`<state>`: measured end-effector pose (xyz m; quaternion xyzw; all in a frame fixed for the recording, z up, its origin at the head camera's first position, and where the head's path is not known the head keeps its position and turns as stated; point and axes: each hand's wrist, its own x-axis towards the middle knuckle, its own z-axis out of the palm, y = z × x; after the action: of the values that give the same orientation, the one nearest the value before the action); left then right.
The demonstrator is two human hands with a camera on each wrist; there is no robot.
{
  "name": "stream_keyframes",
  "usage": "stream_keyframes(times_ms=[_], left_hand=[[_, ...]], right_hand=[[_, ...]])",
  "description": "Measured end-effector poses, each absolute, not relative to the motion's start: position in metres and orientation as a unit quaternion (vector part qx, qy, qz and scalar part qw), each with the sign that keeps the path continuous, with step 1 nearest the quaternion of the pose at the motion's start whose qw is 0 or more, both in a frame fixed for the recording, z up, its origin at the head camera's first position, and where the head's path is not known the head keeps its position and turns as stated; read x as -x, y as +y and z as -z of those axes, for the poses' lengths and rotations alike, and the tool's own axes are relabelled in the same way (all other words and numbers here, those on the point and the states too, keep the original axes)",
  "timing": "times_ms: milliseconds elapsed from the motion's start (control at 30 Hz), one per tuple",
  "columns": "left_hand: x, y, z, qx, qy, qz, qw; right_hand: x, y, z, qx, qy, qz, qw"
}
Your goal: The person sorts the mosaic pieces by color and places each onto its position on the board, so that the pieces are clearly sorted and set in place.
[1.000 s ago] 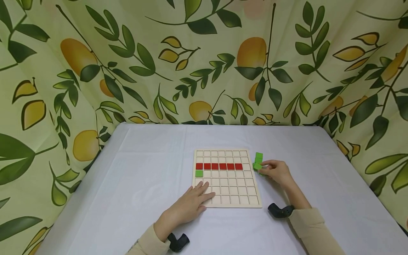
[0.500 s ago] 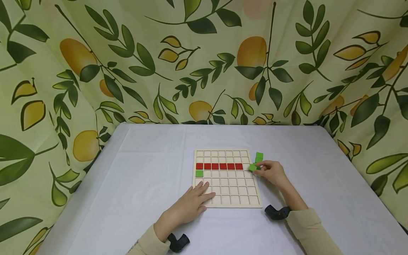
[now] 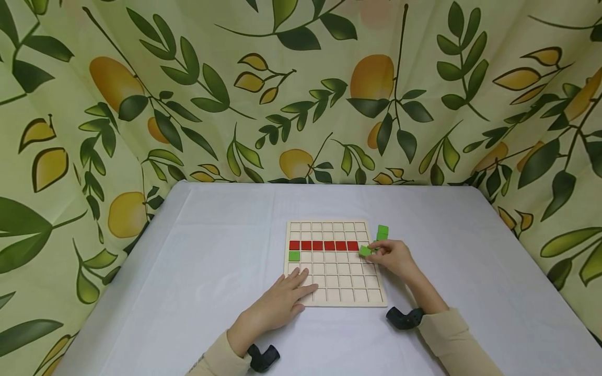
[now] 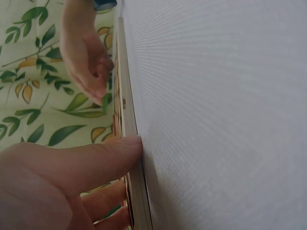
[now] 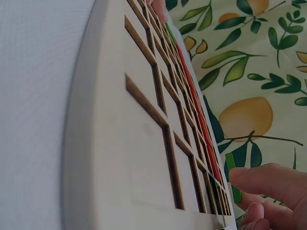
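A light wooden grid board (image 3: 337,292) lies on the white-covered table. My left hand (image 3: 279,303) rests on its near left part with fingers spread; in the left wrist view the thumb (image 4: 110,155) touches the board's side edge. My right hand (image 3: 396,257) pinches a green square tile (image 3: 365,251) between thumb and fingertips, above the board's right side; the tile looks thin and edge-on in the right wrist view (image 5: 233,178). A row of red tiles (image 3: 323,245) fills several cells. One green tile (image 3: 293,256) sits in the cell below the row's left end.
More green tiles (image 3: 383,232) lie right of the board, partly hidden by my right hand. A black curved device is at each wrist, left (image 3: 263,358) and right (image 3: 404,317). A leaf-and-fruit patterned curtain (image 3: 301,104) hangs behind the table (image 3: 226,219).
My right hand has moved left with the green tile, from beside the other green tiles to over the board's right edge. The left hand has stayed put.
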<state>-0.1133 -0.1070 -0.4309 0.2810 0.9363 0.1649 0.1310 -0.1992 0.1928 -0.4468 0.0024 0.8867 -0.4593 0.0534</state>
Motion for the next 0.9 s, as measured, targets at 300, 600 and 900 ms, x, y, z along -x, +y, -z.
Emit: stream_keyframes(times_ms=[300,600,900], left_hand=[[0.113,-0.107,0.43,-0.281,0.937,-0.161,0.131],[0.114,-0.107,0.432,-0.281,0.937,-0.162,0.133],[0.114,-0.106,0.433,-0.279,0.938,-0.158,0.133]], right_hand=[[0.197,0.186,0.446,0.026,0.885,0.462,0.056],[0.196,0.179,0.445,0.036,0.877,0.474,0.064],[0.197,0.171,0.447,0.044,0.872,0.483,0.065]])
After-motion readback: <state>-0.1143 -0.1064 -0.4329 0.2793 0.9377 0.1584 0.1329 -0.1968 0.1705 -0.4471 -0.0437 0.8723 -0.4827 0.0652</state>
